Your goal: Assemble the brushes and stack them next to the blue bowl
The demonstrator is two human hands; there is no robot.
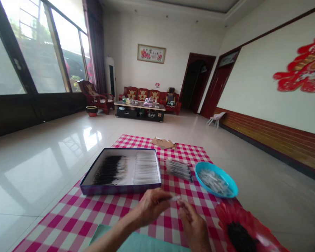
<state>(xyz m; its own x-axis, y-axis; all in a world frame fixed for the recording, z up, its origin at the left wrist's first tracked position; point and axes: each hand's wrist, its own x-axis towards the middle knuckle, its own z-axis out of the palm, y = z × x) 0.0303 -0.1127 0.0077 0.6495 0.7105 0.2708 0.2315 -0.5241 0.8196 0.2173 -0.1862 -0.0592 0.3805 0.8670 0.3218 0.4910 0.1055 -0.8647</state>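
Above the checked tablecloth, my left hand (153, 203) is closed around a slim whitish pen-like stick (175, 198), its tip pointing right. My right hand (193, 222) pinches at that tip; whether a small separate part is between its fingers I cannot make out. Behind my left hand lies a shallow dark-blue box (120, 189), with rows of black-ended sticks (109, 169) on its left side and white sticks (146, 168) on its right. A pile of clear and dark pen-like sticks (179, 169) rests on the cloth beyond my hands.
At the right stands a blue basin (233, 185) of small clear tube-like pieces (215, 181). Nearer is a red plastic bag or bowl (265, 227) holding small black pieces (241, 238). Brown cardboard scraps (164, 143) lie at the cloth's far edge. Pale green material (136, 241) lies close to me.
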